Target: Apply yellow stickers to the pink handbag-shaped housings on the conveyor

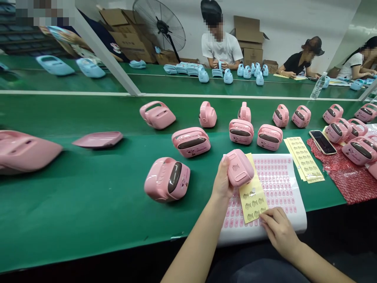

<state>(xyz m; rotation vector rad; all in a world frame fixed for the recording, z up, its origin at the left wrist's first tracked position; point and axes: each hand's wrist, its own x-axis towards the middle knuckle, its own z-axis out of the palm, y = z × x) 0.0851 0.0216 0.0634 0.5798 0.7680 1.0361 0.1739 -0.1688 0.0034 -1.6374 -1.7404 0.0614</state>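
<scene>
My left hand [223, 181] grips a pink device [240, 168] with its flat underside turned up; a small printed label shows on it. Below the device lies a yellow label sheet [253, 199], on top of a white sheet [279, 173] bearing rows of small pink stickers. The thumb and forefinger of my right hand [278, 228] are pinched at the lower right corner of the yellow sheet. To the left of my left hand, a pink device with a dark front [167, 180] rests on the green table.
Several pink devices [191, 142] stand along the green table [88, 204]. At the right are more yellow sheets [304, 159], a phone [322, 142] and red bubble wrap [347, 179]. Beyond a white rail [188, 95], people [222, 47] sit by blue devices [228, 76].
</scene>
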